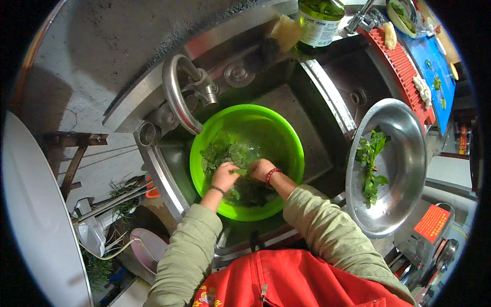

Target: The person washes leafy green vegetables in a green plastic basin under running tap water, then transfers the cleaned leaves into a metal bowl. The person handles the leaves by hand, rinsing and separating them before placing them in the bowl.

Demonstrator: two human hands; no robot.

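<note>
A bright green plastic basin (295, 140) of water stands in the stainless-steel sink, under the curved faucet (168, 82). Leafy greens (215, 153) float in its left part, and darker leaves lie toward its near side. Over the water, my left hand (224, 177) pinches a green leaf (241, 172) between thumb and fingers. Close to its right, my right hand (262, 169) is curled with fingertips pointing down at the water. Whether those fingers hold anything is hidden.
To the right, a large steel bowl (406, 161) holds a bunch of greens (371, 165). Behind it are a red ridged board (402, 69) and a blue board (429, 57). A labelled bottle of green liquid (320, 25) and a sponge (285, 33) sit on the sink's back ledge.
</note>
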